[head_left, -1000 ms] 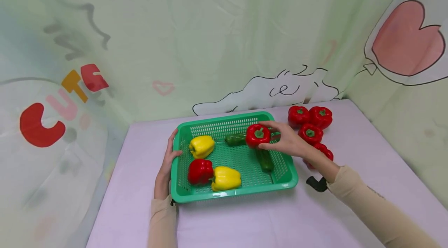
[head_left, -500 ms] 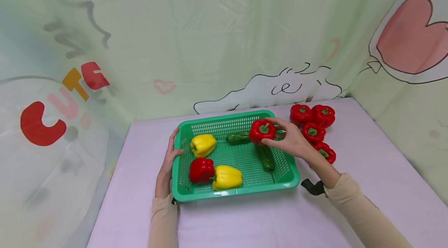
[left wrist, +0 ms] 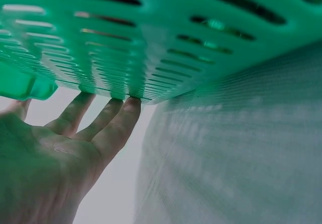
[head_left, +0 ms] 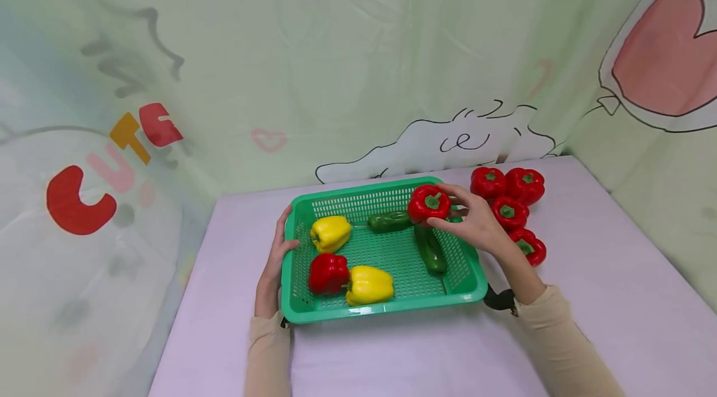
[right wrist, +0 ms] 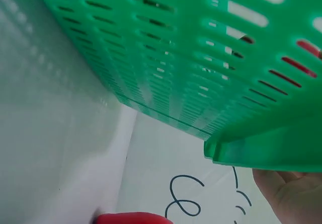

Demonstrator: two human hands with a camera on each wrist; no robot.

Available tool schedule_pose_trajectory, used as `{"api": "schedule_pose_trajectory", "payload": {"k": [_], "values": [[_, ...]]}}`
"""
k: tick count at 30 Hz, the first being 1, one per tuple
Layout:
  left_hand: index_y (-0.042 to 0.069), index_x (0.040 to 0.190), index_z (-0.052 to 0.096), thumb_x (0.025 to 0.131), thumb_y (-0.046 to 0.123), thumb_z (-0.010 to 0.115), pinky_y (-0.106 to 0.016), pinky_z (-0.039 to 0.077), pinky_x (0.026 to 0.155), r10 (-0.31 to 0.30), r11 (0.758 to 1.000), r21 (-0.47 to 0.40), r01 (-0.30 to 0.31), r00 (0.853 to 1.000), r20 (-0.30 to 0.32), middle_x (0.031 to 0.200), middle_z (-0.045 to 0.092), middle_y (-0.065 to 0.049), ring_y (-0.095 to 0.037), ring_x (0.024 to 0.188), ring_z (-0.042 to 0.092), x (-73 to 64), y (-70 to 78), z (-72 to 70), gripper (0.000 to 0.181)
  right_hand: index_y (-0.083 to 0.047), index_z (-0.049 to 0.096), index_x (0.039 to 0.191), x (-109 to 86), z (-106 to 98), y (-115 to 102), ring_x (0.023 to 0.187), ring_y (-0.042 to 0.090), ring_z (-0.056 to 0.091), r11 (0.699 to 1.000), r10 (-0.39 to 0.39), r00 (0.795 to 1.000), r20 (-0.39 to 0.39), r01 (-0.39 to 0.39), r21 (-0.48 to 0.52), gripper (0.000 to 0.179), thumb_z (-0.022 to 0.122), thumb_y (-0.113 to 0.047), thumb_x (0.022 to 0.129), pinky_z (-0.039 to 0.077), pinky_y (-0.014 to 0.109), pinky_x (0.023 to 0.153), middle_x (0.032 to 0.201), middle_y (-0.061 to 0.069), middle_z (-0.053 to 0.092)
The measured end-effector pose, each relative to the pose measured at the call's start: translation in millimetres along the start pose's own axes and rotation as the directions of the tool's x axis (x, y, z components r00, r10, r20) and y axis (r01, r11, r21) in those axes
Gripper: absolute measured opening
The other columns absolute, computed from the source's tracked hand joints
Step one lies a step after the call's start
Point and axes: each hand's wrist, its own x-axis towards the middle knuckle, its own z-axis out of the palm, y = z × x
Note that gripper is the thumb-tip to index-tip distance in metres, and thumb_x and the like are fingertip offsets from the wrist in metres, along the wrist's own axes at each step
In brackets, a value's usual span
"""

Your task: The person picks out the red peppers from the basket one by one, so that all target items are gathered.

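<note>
On the lilac cloth-covered tabletop (head_left: 392, 353), a green rectangular slotted-plastic basket (head_left: 414, 303) has its rim pinched by the left hand (head_left: 277, 255). Over its far-right corner, the right hand (head_left: 478, 223) pinches a squat glossy red bell pepper (head_left: 422, 209), which could drop if its slick skin slips.

The head view is bright with soft, even light and small glare on the peppers (head_left: 372, 286); both wrist views are dimmer, the basket (left wrist: 156, 38) slightly blurred.
</note>
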Motion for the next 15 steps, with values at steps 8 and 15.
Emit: {"api": "schedule_pose_trajectory", "payload": {"k": [8,15], "values": [[0.018,0.159,0.009,0.089,0.001,0.037,-0.032,0.044,0.099,-0.013,1.0,-0.009,0.014,1.0,0.013,0.162,0.013,-0.014,-0.038,0.14,0.024,-5.6,-5.3,-0.9,0.077,-0.005,0.045,0.146,-4.7,-2.3,-2.5,0.104,0.039,0.06,0.999,0.001,1.0,0.022,0.0,-0.036,0.076,0.08,-0.022,0.08,0.056,0.05,0.078,0.131,0.022,0.057],[0.019,0.159,0.011,0.089,0.002,0.04,-0.036,0.042,0.101,-0.006,1.0,0.0,0.006,1.0,0.007,0.162,0.015,-0.012,-0.037,0.139,0.027,-0.6,-1.9,-1.2,0.077,-0.007,0.045,0.146,-7.8,-8.0,-9.3,0.106,0.039,0.058,0.999,-0.003,1.0,-0.005,0.002,-0.042,0.076,0.08,-0.024,0.08,0.056,0.051,0.077,0.133,0.02,0.056]]}}
